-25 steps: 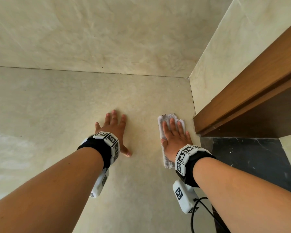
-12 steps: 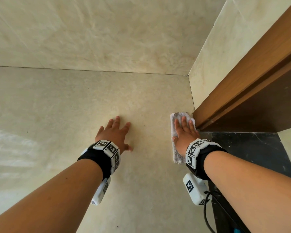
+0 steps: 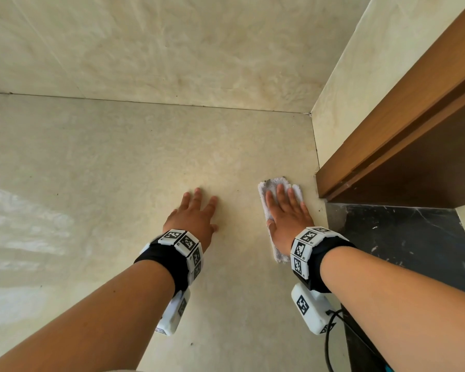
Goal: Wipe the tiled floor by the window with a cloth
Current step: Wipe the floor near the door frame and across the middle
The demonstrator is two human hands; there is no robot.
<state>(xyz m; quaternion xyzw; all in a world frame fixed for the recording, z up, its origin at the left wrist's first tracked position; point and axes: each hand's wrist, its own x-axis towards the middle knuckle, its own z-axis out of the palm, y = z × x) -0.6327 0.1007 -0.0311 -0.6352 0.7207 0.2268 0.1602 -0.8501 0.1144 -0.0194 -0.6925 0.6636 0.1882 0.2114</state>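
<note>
1. The cloth (image 3: 273, 191) is pale, greyish-white and nubbly, folded into a narrow strip lying flat, its long side running near to far.
2. The tiled floor (image 3: 118, 162) is glossy cream stone with thin dark grout lines; the cloth lies right of centre.

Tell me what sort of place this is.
Probably a room corner inside a home, seen from floor level. Large cream floor tiles meet a matching tiled wall, a wooden frame stands at the right, and the right hand presses a white cloth flat to the floor.
</note>
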